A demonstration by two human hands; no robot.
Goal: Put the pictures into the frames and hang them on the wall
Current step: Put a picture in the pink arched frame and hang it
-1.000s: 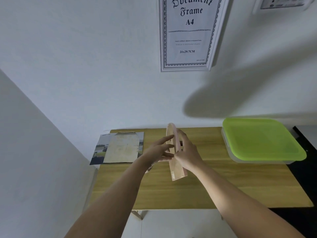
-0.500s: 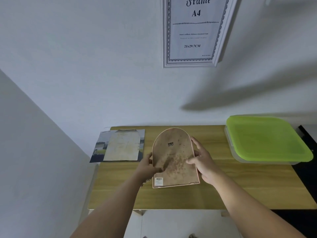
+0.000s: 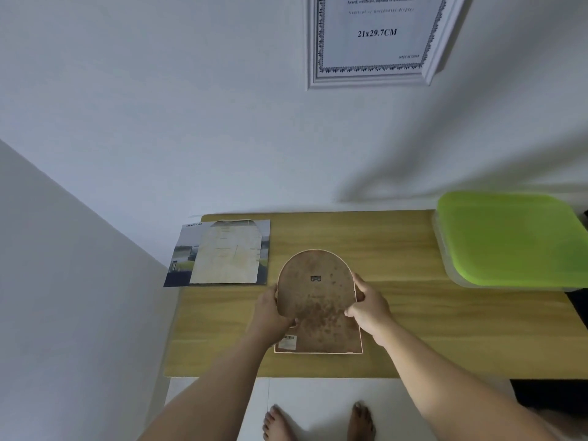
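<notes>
1. Arched frame (image 3: pixel 318 300), back facing up, over the middle of the surface (image 3: pixel 429 329).
2. Left hand (image 3: pixel 270 311) grips its 9 o'clock edge; right hand (image 3: pixel 370 305) grips the 3 o'clock edge, fingers curled.
3. Pictures (image 3: pixel 222 253) lie at 10 o'clock from it.

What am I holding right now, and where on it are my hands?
An arched picture frame, back side facing up. The left hand grips its left edge and the right hand its right edge, about midway up.
</notes>
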